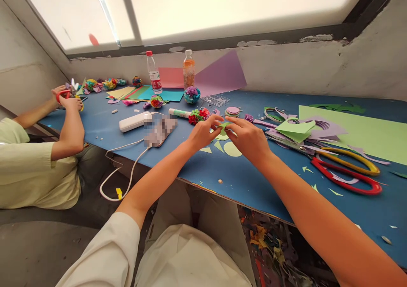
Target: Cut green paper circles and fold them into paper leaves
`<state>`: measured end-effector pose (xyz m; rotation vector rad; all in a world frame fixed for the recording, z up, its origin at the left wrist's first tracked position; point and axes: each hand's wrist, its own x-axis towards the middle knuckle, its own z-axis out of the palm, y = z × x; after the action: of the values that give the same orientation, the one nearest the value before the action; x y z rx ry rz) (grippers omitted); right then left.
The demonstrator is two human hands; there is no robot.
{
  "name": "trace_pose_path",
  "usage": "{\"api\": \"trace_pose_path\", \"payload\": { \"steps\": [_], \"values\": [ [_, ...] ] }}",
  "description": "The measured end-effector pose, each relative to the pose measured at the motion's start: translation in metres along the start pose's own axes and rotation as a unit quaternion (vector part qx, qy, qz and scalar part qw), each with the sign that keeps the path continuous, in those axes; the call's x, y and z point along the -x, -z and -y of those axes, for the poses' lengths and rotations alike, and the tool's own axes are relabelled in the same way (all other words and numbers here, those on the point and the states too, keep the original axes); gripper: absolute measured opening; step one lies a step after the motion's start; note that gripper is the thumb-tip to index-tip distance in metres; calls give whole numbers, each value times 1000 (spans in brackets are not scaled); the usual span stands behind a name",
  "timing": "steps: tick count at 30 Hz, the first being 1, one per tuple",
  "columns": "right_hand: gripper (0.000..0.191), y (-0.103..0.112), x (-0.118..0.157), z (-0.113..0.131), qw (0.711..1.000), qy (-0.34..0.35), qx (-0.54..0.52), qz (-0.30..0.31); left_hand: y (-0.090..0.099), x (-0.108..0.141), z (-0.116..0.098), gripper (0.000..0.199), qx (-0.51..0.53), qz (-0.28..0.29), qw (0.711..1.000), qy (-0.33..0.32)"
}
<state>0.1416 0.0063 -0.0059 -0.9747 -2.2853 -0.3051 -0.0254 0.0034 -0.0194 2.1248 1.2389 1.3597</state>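
Observation:
Between my two hands, just above the blue table (203, 168), is a small piece of green paper (224, 126). My left hand (205, 131) pinches its left side with thumb and fingertips. The fingers of my right hand (247, 135) close on its right side. Light green paper circles (232, 149) and pointed scraps lie on the table beneath my hands. Behind my hands sit a stack of round purple paper pieces (233, 111) and a cluster of red and green paper flowers (197, 116).
Red-and-yellow-handled scissors (346, 181) lie right among cut paper; a light green sheet (375, 134) is behind. A glue stick (179, 113), white power bank (135, 121), cabled phone (160, 132) and two bottles (154, 75) stand or lie left. Another person (34, 160) holds scissors far left.

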Motion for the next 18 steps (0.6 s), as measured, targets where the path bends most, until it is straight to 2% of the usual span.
{"api": "trace_pose_path", "payload": {
  "steps": [4,8,12,15,18],
  "values": [
    [23,0,0,0,999,-17,40,16,-2,-1,2,14,-25,28,999,-26],
    [20,0,0,1,996,-45,81,18,-5,0,5,15,-34,23,997,-58],
    [23,2,0,0,992,-33,105,54,-6,1,7,13,-41,35,995,-89],
    [26,3,-1,1,994,-43,79,55,-6,-1,8,15,-42,33,996,-70],
    [30,3,-2,2,996,-76,18,36,-5,-2,9,17,-17,-3,999,-35]
  ]
}}
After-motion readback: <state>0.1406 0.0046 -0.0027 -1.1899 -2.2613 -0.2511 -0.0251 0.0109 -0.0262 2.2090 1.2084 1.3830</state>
